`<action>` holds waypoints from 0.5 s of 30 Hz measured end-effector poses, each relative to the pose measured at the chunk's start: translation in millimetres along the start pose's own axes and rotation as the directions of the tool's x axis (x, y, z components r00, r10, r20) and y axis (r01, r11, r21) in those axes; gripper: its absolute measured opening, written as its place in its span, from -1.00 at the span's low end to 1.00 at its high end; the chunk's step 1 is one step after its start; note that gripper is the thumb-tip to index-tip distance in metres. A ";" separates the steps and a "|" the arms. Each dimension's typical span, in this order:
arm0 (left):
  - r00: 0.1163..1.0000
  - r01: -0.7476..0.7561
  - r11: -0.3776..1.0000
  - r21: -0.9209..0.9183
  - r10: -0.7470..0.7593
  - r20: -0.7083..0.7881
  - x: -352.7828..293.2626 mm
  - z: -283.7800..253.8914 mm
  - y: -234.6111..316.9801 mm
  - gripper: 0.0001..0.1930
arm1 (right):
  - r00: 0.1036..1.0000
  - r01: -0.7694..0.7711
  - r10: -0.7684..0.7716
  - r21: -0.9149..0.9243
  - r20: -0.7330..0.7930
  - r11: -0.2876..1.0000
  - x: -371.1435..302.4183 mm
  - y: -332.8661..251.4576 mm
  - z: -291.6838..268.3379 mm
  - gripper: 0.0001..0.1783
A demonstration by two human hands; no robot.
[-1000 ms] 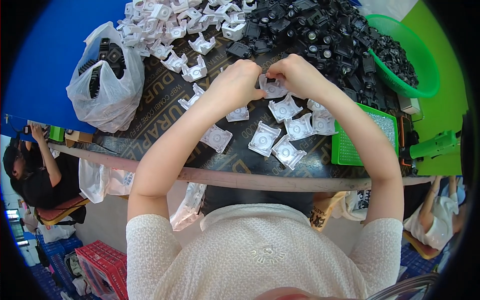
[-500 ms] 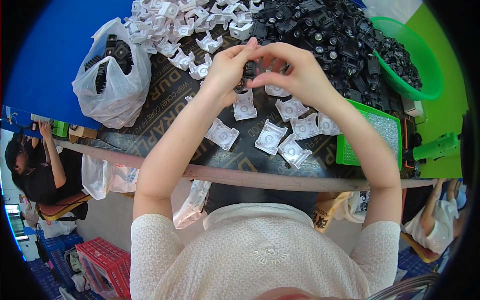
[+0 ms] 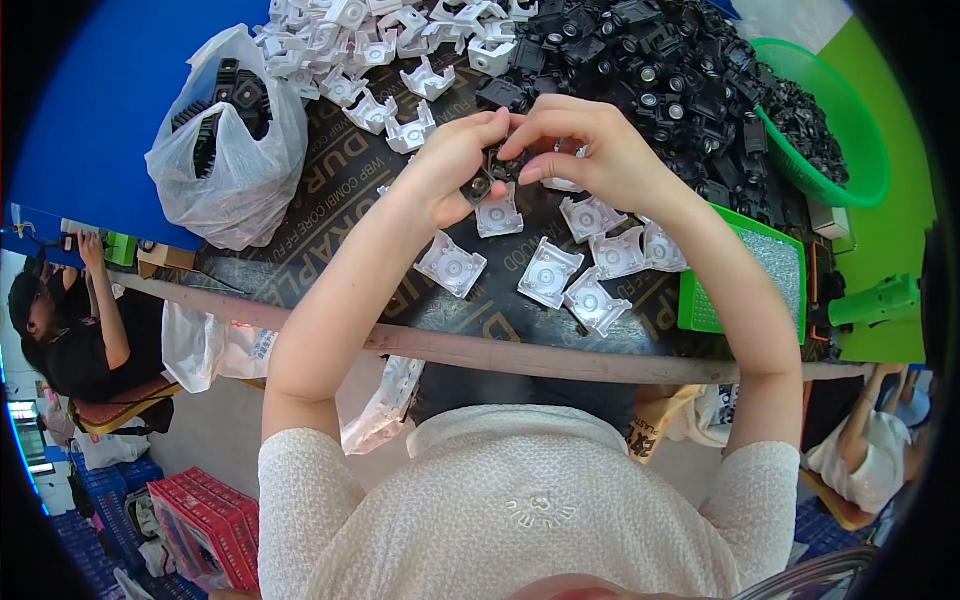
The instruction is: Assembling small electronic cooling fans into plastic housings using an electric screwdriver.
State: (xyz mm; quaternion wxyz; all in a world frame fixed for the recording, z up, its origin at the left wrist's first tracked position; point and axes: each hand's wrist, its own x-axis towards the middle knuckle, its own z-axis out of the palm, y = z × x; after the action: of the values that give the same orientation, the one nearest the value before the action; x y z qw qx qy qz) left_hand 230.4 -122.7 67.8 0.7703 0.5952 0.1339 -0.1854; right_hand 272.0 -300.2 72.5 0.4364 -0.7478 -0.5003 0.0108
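Note:
Above the middle of the table, my left hand [image 3: 458,163] is closed round a small black plastic part [image 3: 483,187] with round metal-looking details. My right hand [image 3: 585,142] reaches it from the other side, index finger and thumb closed on the part's right end. The fingers cover much of the part, so its full shape is hidden. Just below the hands lie several loose white plastic housings [image 3: 549,272], square with a round centre, one partly under the left hand. None of these is in either hand.
White housings [image 3: 350,40] are heaped at the back, beside a large pile of black parts [image 3: 650,80]. A green basket [image 3: 870,150] and a green tray of small clear-looking pieces [image 3: 697,310] stand right. A plastic bag of black parts [image 3: 230,190] sits left. Co-workers sit at both sides.
My right index finger and thumb have come down and closed in on the black part. The left hand has tilted it, showing more of it. The view has shifted slightly.

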 end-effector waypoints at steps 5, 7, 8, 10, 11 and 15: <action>0.937 -0.325 0.823 0.466 0.348 0.040 -2.5 -14.8 -5.0 -0.72 | 0.896 -0.378 0.430 0.322 -0.108 0.868 -1.0 -11.3 -0.7 -0.85; 0.705 -0.517 0.120 0.848 0.622 0.342 1.8 -37.3 -9.8 -0.75 | 0.857 -0.428 0.484 0.278 -0.176 0.860 -1.7 -6.6 -7.1 -0.81; 0.766 -0.496 0.110 0.861 0.523 0.375 -5.3 -38.0 -4.9 -0.69 | 0.838 -0.462 0.509 0.239 -0.200 0.854 -3.5 -4.4 -10.2 -0.80; 0.768 -0.548 0.080 0.832 0.441 0.464 -6.9 -46.5 -4.4 -0.63 | 0.828 -0.483 0.520 0.205 -0.208 0.851 -8.3 -2.5 -10.1 -0.80; 0.761 -0.598 0.057 0.800 0.354 0.544 -8.7 -48.5 -4.4 -0.56 | 0.824 -0.506 0.531 0.166 -0.196 0.847 -11.3 -1.7 -7.7 -0.80; 0.812 -0.572 0.100 0.814 0.205 0.546 -14.6 -45.0 2.2 -0.42 | 0.821 -0.546 0.553 0.089 -0.143 0.833 -15.1 -1.1 -1.6 -0.80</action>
State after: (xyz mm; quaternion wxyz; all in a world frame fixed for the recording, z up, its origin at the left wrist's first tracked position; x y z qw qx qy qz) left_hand 219.0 -76.9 64.4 0.2630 0.9144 -0.2910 -0.0997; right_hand 264.4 -312.5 67.9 0.4705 -0.8486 -0.2260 0.0858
